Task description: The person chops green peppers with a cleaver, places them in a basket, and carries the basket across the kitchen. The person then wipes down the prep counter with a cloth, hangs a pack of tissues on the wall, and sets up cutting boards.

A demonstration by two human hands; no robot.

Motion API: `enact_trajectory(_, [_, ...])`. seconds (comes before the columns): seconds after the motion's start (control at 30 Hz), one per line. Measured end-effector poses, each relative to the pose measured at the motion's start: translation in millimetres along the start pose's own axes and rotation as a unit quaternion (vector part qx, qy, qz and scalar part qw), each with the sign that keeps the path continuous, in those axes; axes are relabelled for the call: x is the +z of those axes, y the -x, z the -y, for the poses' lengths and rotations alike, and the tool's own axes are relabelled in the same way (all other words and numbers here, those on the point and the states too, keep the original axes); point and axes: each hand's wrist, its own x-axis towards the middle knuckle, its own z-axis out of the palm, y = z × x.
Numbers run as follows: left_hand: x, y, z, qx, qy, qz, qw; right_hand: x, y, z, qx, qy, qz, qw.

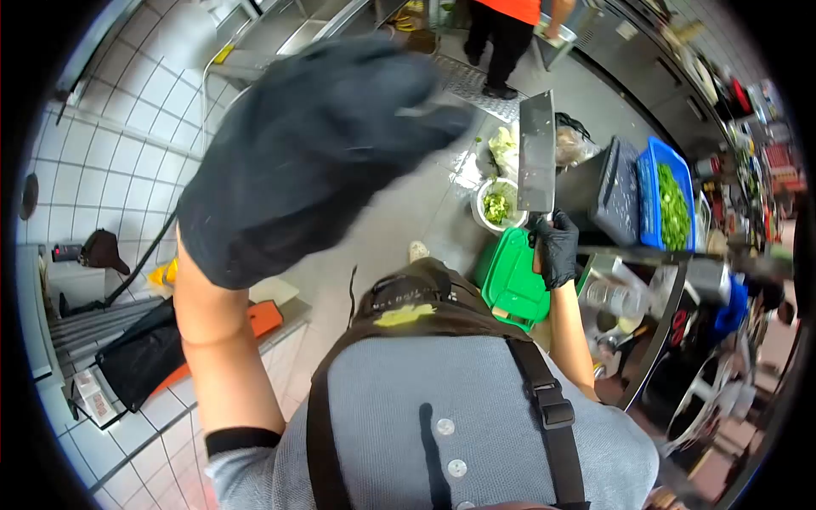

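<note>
My right hand, in a black glove, is closed around the handle of a cleaver. The broad rectangular blade points upward and away from me. Close to the camera, my left hand, also black-gloved, is raised and blurred by motion. Its thumb and fingers stand apart, and I see nothing held between them. Beyond the cleaver, on the floor, a white bucket holds chopped green leaves. Pale leafy vegetables lie just behind it. Next to my right hand is a green lidded bin.
A blue crate of green vegetables stands at right, beside a dark grey bin. Shelves below hold clear plastic containers. A person in an orange top stands ahead on the tiled floor. White tiled wall runs along the left.
</note>
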Motion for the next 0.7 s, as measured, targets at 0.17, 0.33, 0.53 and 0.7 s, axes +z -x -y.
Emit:
enact_trajectory(0.17, [36.7, -57.7, 79.2, 0.097, 0.02, 0.07, 0.993, 48.0, -87.6, 45.2, -0.045, 0.036, -0.003, 0.998])
enact_trajectory(0.33, [71.2, -116.0, 161.3, 0.148, 0.049, 0.059, 0.986, 69.8, -159.6, 59.9, -0.131, 0.037, -0.029, 0.99])
enact_trajectory(0.53, [107.0, -187.6, 262.6, 0.184, 0.098, -0.01, 0.978, 74.5, -199.4, 69.2, -0.012, -0.06, -0.176, 0.982])
enact_trajectory(0.7, [133.8, -268.0, 329.1, 0.192, 0.139, -0.089, 0.968, 54.0, -217.3, 75.7, 0.01, -0.029, -0.29, 0.956])
